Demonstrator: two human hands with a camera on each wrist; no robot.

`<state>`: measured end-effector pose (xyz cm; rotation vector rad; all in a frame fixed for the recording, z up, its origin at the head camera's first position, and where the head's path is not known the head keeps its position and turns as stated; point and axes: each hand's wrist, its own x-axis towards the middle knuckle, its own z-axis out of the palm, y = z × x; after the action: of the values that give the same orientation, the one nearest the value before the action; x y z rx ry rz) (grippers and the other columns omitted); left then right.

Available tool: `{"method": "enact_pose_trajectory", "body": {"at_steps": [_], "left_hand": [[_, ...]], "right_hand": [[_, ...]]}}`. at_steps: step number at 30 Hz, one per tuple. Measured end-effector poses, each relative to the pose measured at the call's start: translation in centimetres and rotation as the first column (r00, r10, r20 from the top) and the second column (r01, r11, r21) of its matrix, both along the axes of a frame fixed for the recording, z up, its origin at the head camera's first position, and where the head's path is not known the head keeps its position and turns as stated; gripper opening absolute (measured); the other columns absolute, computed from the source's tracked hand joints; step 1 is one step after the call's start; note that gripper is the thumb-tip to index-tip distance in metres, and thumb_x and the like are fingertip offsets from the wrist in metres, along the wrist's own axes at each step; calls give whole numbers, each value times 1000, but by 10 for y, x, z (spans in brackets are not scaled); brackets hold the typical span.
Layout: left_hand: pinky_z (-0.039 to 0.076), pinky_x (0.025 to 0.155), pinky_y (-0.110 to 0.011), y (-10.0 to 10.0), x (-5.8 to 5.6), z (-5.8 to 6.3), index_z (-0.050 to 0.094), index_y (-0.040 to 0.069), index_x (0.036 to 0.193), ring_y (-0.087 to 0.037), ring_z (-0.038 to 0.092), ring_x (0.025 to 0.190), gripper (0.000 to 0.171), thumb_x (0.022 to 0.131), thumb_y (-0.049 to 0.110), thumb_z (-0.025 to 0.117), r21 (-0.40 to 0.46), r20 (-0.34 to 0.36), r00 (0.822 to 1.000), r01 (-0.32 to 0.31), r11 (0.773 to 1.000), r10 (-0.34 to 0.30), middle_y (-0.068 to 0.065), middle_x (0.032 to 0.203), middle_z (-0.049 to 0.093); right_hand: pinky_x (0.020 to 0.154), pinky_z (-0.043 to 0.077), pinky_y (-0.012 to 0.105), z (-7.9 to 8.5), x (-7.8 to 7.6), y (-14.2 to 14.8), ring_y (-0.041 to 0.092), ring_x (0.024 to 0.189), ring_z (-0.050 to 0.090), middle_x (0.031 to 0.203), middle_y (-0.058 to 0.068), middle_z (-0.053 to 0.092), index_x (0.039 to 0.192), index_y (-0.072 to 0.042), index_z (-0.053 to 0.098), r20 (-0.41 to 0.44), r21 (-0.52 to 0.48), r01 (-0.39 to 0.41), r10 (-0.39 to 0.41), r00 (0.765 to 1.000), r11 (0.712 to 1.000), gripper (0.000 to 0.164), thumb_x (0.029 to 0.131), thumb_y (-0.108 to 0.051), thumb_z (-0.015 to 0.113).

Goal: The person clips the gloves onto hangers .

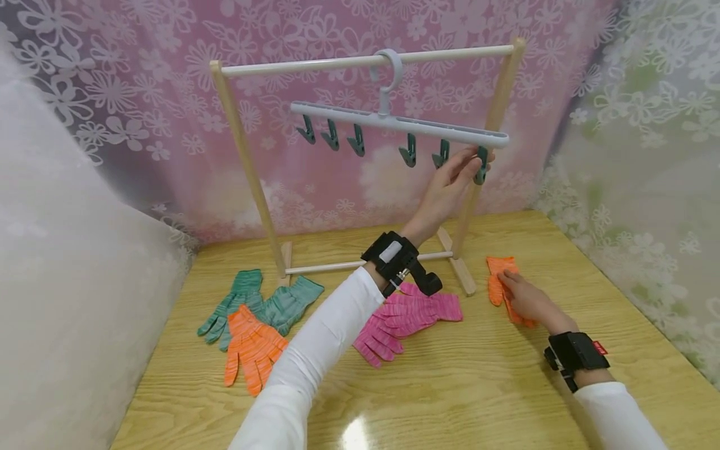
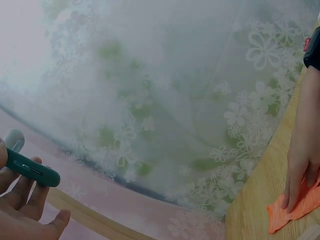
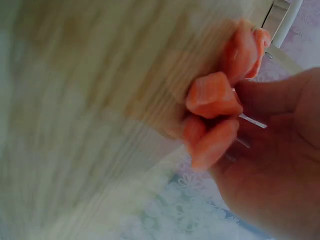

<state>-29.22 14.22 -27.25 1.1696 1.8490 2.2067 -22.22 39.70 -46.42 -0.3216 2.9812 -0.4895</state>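
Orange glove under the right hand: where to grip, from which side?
I'd pinch the far cuff of the orange glove, from above and its right: that straight-edged end shows beyond the right hand, and the rack foot stands to its left.

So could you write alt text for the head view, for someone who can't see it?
A person's left hand pinches the rightmost clip of a hanger on a rack; the right hand touches an orange glove on the table. Other gloves, green, orange and pink, lie further left.

Backdrop [image 1: 315,31]: pink, white-flowered, upper centre
Side sheet [image 1: 647,169]: pale, floral, right
Tabletop [image 1: 450,394]: wood-grained, lower centre
Glare [image 1: 355,434]: bottom centre
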Motion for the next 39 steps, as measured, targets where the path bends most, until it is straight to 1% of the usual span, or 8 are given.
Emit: {"method": "enact_pose_trajectory", "body": {"at_steps": [2, 7, 18, 27, 31, 34, 36, 39], "left_hand": [[42, 107, -16, 0, 2, 1, 45, 3, 151, -9, 56, 129, 42, 110, 10, 44, -2, 7, 1000, 24, 1000, -24, -16, 144, 58], [45, 103, -17, -2, 5, 6, 49, 0, 146, -10, 59, 123, 39, 109, 9, 47, 7, -3, 1000, 31, 999, -31, -17, 139, 60], [48, 101, -21, -8, 8, 7, 50, -4, 143, -19, 62, 121, 37, 109, 7, 47, 26, -56, 997, 56, 998, -54, -23, 135, 60], [47, 101, -17, -8, 11, 10, 55, -1, 140, -6, 60, 118, 34, 107, 8, 52, 6, -38, 999, 10, 1000, -10, -17, 136, 62], [47, 101, -16, -10, 13, 11, 56, 0, 140, -7, 60, 118, 35, 106, 8, 53, -3, -21, 1000, 1, 1000, -1, -15, 136, 63], [47, 101, -16, -11, 13, 12, 56, 0, 140, -9, 60, 119, 35, 106, 9, 54, -17, -15, 1000, 0, 1000, 0, -14, 135, 63], [47, 100, -16, -11, 13, 13, 56, 0, 140, -7, 60, 119, 35, 106, 9, 54, -28, -9, 1000, 0, 1000, 0, -14, 135, 63], [47, 100, -16, -12, 13, 13, 57, 1, 139, -5, 60, 117, 35, 106, 9, 54, -42, -11, 1000, 0, 999, 0, -13, 135, 64]], "right_hand": [[59, 34, 33, -1, 2, 2, 61, 114, 51, 147, 48, 27, 144, 22, 35, 13, 9, -27, 27, 1000, 1000, 54, 93, 12, 48], [56, 24, 29, 8, 7, 5, 34, 64, 56, 147, 48, 25, 145, 21, 35, 63, 4, -84, 83, 995, 996, 54, 96, 6, 53], [55, 25, 28, 21, 37, -9, 9, 52, 30, 153, 44, 19, 151, 16, 28, 217, -115, -92, 116, 969, 989, 67, 98, -7, 63], [55, 25, 27, 22, 67, -38, 7, 55, 42, 149, 43, 31, 147, 16, 39, 143, -2, -139, 138, 980, 990, 66, 95, -12, 69], [60, 39, 31, 24, 68, -45, 29, 85, 66, 148, 43, 35, 145, 16, 41, 141, 50, -128, 119, 983, 991, 65, 95, -14, 69], [75, 53, 45, 29, 62, -47, 49, 110, 61, 142, 41, 43, 140, 13, 50, 117, 75, -114, 105, 988, 991, 55, 97, -15, 68], [79, 54, 52, 34, 57, -46, 52, 111, 59, 135, 40, 50, 135, 12, 56, 67, 84, -95, 90, 994, 992, 44, 97, -9, 65], [62, 48, 39, 44, 48, -40, 43, 88, 63, 130, 42, 51, 130, 13, 59, 13, 71, -41, 40, 999, 997, 36, 94, 7, 57]]}}
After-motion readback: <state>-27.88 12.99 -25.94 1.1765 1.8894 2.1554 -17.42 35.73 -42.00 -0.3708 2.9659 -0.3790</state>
